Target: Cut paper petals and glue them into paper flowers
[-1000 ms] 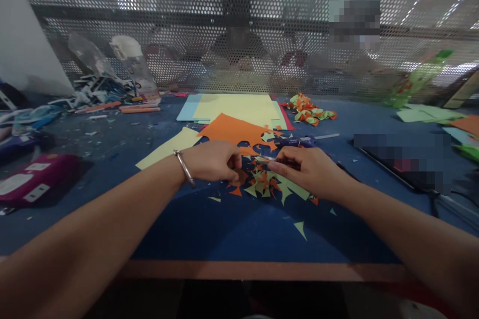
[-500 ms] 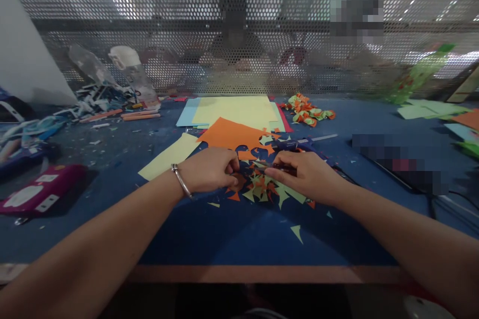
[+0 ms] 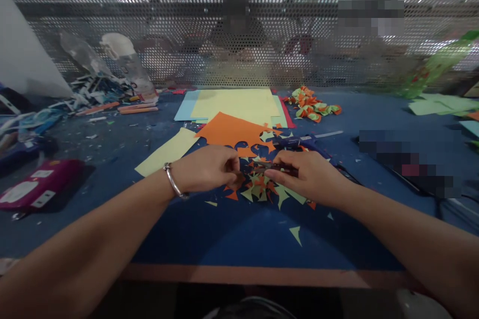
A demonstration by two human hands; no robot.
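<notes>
My right hand (image 3: 310, 174) grips a pair of scissors (image 3: 286, 167) with dark handles, the blades pointing left toward my other hand. My left hand (image 3: 211, 168), with a silver bangle at the wrist, is closed in a pinch just left of the blade tips; what lies between its fingers is hidden. Below and between both hands is a pile of orange and pale green paper scraps (image 3: 262, 188). Behind the hands lies an orange sheet (image 3: 228, 129) with rounded bites cut from its near edge. A pale yellow-green strip (image 3: 168, 152) lies beyond my left forearm.
Stacked coloured sheets (image 3: 235, 103) lie at the back, beside a heap of orange-and-green paper pieces (image 3: 312, 104). A blue glue gun (image 3: 299, 141) lies behind my right hand. Left are a magenta case (image 3: 41, 184) and a bottle (image 3: 129, 67). A perforated metal screen (image 3: 179, 25) stands behind.
The view has shifted slightly. My left fingers have turned a little, and the brownish-orange piece seen below them before is now mostly hidden. My right hand keeps hold of the scissors.
</notes>
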